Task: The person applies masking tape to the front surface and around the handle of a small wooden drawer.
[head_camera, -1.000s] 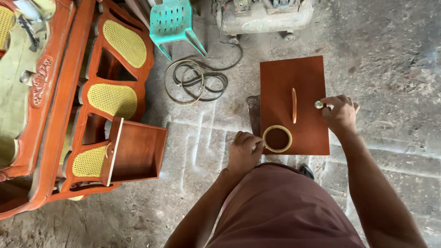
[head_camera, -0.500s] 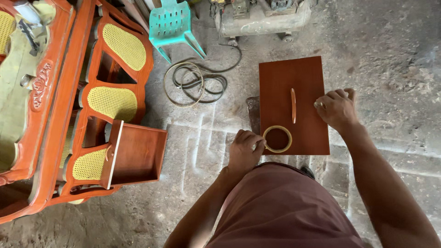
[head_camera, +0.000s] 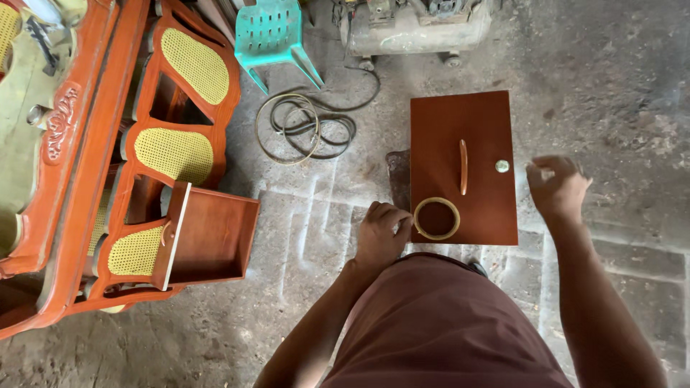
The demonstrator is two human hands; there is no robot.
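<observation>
A reddish-brown wooden panel lies flat on the concrete floor in front of me. On it sit a curved wooden handle, a small round metal knob and a tan ring-shaped roll of tape. My left hand rests at the panel's near left corner, fingers curled against the tape roll. My right hand hovers off the panel's right edge, blurred, fingers loosely curled, nothing visible in it.
An open wooden drawer leans against orange cane-backed chair frames on the left. A coiled hose, a teal plastic stool and a compressor tank lie beyond the panel.
My right hand set the metal knob down on the panel near the handle and drew back to the right, off the panel. My left hand stayed at the tape roll.
</observation>
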